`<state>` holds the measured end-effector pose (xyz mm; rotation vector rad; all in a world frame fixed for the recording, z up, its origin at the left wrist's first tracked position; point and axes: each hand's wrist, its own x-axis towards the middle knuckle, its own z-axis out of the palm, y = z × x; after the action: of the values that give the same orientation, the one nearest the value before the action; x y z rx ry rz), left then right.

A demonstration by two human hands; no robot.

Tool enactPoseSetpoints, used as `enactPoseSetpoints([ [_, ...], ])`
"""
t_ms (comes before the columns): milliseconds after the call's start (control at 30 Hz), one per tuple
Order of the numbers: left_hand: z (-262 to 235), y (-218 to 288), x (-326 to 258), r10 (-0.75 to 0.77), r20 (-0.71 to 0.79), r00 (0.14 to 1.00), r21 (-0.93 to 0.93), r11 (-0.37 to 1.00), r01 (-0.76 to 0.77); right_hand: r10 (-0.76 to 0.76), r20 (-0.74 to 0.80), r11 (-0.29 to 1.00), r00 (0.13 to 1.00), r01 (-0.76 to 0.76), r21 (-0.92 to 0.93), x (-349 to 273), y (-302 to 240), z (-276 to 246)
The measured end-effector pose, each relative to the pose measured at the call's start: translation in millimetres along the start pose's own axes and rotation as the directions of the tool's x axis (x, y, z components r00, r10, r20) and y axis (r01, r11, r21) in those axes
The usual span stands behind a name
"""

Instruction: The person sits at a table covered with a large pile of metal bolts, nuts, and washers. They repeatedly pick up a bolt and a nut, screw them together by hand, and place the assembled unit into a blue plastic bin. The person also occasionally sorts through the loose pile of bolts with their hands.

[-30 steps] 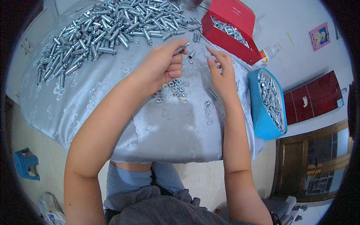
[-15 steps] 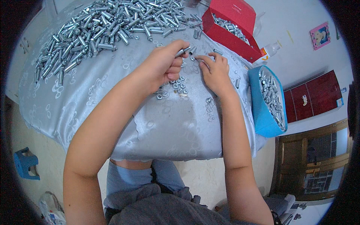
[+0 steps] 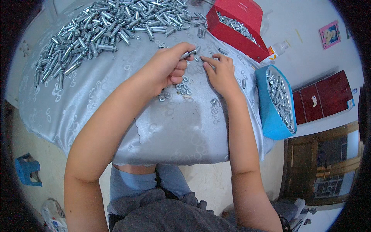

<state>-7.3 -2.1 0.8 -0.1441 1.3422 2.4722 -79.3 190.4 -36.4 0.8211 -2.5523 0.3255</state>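
Note:
My left hand [image 3: 170, 65] is closed around a silver sleeve anchor bolt [image 3: 188, 53], whose end sticks out past the thumb and forefinger toward the right. Opposite it, my right hand [image 3: 222, 73] has its fingers apart, with the index finger stretched toward a small nut [image 3: 197, 59] on the cloth. Whether that fingertip touches the nut is too small to tell. Several loose nuts [image 3: 184, 87] lie on the tablecloth [image 3: 174, 131] below my left hand, partly hidden by it. Another short metal piece [image 3: 223, 51] rests just beyond my right hand.
A big heap of anchor bolts [image 3: 116, 29] covers the far left of the table. At the far right stands an open red box [image 3: 239, 40] of metal parts, with a bottle [image 3: 276, 50] beside it. A blue fabric bin [image 3: 266, 104] full of bolts sits at the right edge.
The view has shifted slightly. My left hand still grips the anchor bolt, and my right index finger stays stretched near the nut. Little else differs.

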Motion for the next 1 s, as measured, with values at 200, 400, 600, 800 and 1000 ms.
enactPoseSetpoints([
  [200,-0.6,0.4,-1.0,-0.024,0.006,1.0,0.003,1.0,0.024,0.019,0.038,0.997,0.999,-0.021,0.076,-0.9,-3.4,-20.9],
  [400,1.4,-1.2,-0.3,-0.019,0.001,1.0,0.038,0.999,0.019,0.042,0.039,0.981,0.998,-0.048,0.187,-2.0,-2.2,-18.8],
  [600,2.4,-2.2,-1.4,0.004,-0.046,0.999,0.132,0.991,0.002,0.075,0.129,0.956,0.989,-0.109,0.273,-1.5,-4.6,-16.2],
  [800,3.9,-6.4,-0.6,0.028,-0.026,0.999,0.193,0.981,-0.022,0.035,0.102,0.978,0.994,-0.055,0.2,-4.1,-4.5,-16.4],
  [1000,4.5,-7.1,-3.2,0.05,-0.043,0.998,0.28,0.959,-0.036,0.127,0.104,0.722,0.987,-0.163,0.672,2.6,-25.3,-26.9],
])
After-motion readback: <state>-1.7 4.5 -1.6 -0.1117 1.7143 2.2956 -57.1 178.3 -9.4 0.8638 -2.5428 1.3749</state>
